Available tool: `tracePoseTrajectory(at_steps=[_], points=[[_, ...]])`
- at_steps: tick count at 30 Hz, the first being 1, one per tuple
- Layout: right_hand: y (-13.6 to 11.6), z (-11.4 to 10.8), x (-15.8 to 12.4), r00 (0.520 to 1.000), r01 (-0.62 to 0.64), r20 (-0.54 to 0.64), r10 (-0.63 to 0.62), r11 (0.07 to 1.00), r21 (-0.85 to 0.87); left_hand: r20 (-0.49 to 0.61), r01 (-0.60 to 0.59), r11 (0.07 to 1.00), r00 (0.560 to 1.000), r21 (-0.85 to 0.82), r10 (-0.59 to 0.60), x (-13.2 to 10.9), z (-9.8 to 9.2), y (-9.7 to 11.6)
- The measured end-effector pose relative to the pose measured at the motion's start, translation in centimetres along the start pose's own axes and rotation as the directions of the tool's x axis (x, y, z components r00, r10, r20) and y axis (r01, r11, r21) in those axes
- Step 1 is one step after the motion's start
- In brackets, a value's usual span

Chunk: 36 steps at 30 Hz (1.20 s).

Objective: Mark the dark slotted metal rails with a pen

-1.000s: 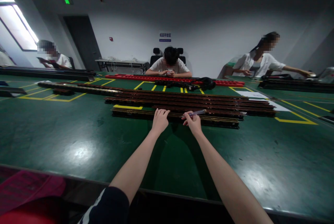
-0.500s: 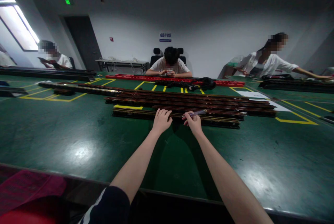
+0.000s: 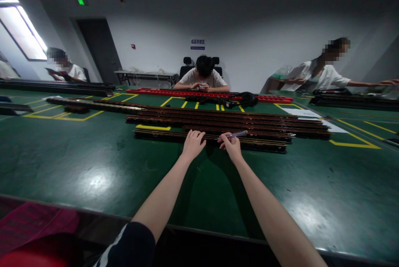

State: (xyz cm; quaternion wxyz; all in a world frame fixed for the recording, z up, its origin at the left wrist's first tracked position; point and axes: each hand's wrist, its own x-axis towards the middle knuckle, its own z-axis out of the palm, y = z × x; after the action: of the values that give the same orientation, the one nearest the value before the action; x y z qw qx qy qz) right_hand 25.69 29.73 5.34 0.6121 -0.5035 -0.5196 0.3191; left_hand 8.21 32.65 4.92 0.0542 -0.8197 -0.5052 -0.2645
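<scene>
In the head view, my left hand (image 3: 193,144) lies over the nearest dark metal strip (image 3: 158,135), fingers outstretched and slightly apart. My right hand (image 3: 231,146) is closed around a slim pen-like tool (image 3: 237,134) with a clear purplish handle. The tool slants up to the right, and its tip is too small to make out near the strip. Beyond both hands lies a row of long dark strips (image 3: 218,116) with coppery edges, side by side. My right fingers are just above the near strip; whether they touch it I cannot tell.
The green table (image 3: 124,171) bears yellow tape outlines. Farther back are a red slotted rail (image 3: 271,99), a coiled black cable (image 3: 247,99) and white paper (image 3: 301,112). A person (image 3: 204,77) leans on the far side; others sit left and stand right. Black rails (image 3: 56,87) lie at left.
My hands and the pen-like tool stay almost still. The person at the right has shifted slightly right, with the outstretched arm raised a little.
</scene>
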Motion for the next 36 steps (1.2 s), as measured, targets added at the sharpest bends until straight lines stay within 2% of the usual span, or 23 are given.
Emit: tracePoseTrajectory(at_steps=[11, 20, 36], points=[[0.04, -0.19, 0.14, 1.000, -0.025, 0.018, 0.024, 1.000, 0.013, 0.017, 0.009, 1.000, 1.000, -0.002, -0.009, 0.04, -0.32, 0.33], [0.04, -0.16, 0.10, 0.999, -0.029, 0.023, 0.027, 0.997, 0.065, -0.010, -0.008, 1.000, 1.000, 0.000, 0.008, 0.08, -0.11, 0.14], [0.16, -0.30, 0.11, 0.999, -0.023, 0.029, 0.021, 0.999, 0.039, -0.015, 0.004, 0.999, 1.000, 0.051, -0.004, -0.01, 0.02, 0.44]])
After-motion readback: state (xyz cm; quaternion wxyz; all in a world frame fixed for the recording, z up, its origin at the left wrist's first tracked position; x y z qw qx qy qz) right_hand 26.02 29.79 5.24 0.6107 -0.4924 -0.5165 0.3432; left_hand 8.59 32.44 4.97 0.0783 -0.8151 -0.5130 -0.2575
